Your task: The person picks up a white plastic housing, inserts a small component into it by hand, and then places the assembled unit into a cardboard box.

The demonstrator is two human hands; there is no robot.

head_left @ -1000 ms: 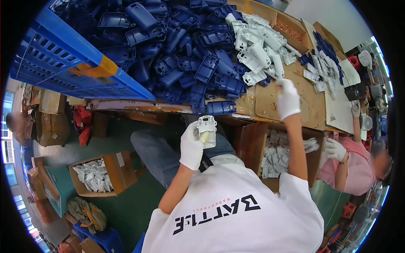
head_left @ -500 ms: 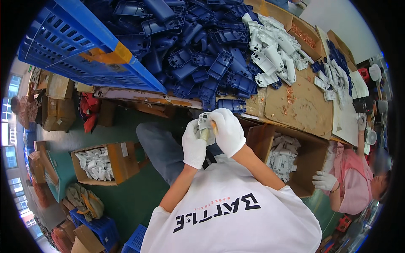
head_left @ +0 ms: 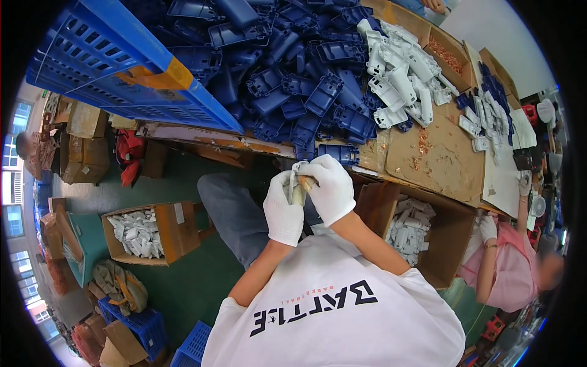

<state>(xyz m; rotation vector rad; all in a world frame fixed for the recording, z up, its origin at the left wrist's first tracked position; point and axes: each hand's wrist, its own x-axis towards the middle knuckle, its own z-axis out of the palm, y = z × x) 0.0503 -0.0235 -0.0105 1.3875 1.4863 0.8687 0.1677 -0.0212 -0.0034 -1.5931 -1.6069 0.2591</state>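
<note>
Seemingly mid-job, the left hand (head_left: 284,211) and right hand (head_left: 330,189) both clasp one small white plastic part (head_left: 298,183) — heaps beyond them look unworked.

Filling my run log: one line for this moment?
left hand: grips white part | right hand: on same part | blue parts: heaped on table

My two hands (head_left: 309,196) are close together just below the near edge of the table (head_left: 440,159). Right above them, a big pile of blue parts (head_left: 293,85) blocks the way. Farther right, white parts (head_left: 403,79) are heaped up. There is bare brown room by the right near edge. A blue crate (head_left: 110,67) fills the left side. An open box (head_left: 428,238) sits under the right edge.
</note>
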